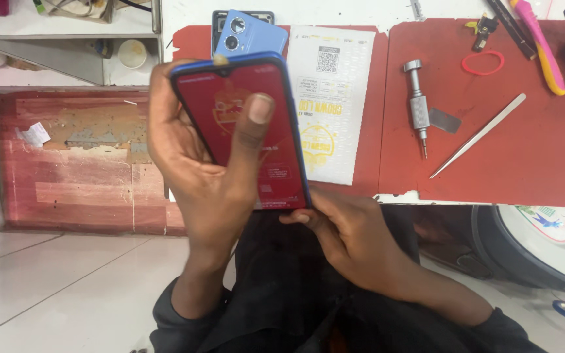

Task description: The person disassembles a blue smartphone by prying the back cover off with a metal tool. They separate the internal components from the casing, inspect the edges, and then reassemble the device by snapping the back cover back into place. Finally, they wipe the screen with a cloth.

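My left hand (197,176) grips a blue-framed smartphone (276,124) with a red screen image, the thumb pressed flat on the glass near its middle. My right hand (344,229) touches the phone's lower right corner from below with its fingertips. The phone is held upright over the edge of the red work mat (492,157), above my lap.
A light blue phone back with two camera lenses (250,34) lies on the mat behind. A white printed packet (335,98), a metal screwdriver (416,104), steel tweezers (479,136), a red rubber band (483,63) and a pink-and-yellow tool (544,46) lie to the right.
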